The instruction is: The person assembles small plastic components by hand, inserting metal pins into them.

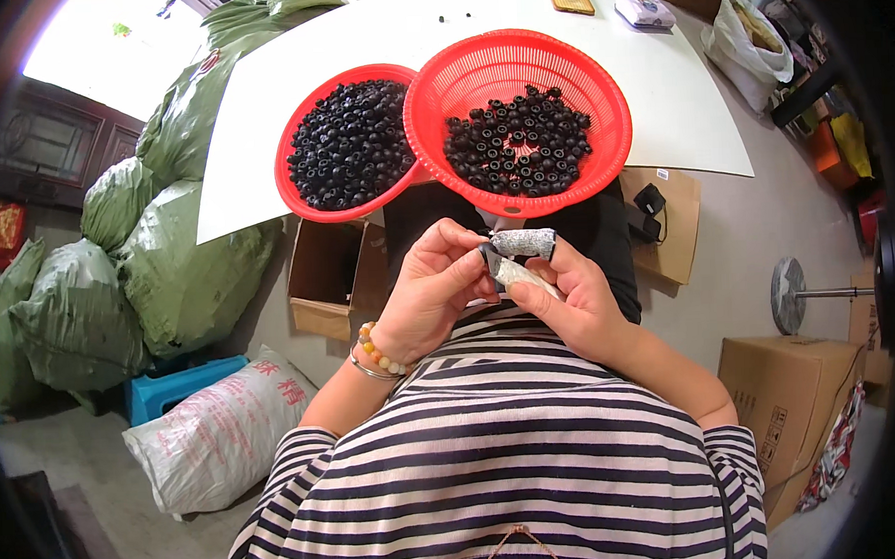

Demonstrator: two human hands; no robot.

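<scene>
In front of my striped top, both hands meet just below the red baskets. My left hand (436,280) is closed in a pinch at a small dark piece, mostly hidden by the fingertips. Close against it, my right hand (584,296) has its thumb and a finger bent around the same spot. A grey knitted wrap (523,242) covers that finger, and a whitish wrap (514,273) covers the thumb. By the thumb tip shows a flat dark grey bit (492,262), too small to name. A beaded bracelet (379,353) circles my left wrist.
On the white table (336,52), a red sieve basket (504,61) of black ring-shaped parts (521,139) overlaps a fuller red basket (283,147). Green sacks (176,269) stand left; an open cardboard box (321,318) sits below the table, another carton (792,396) at right.
</scene>
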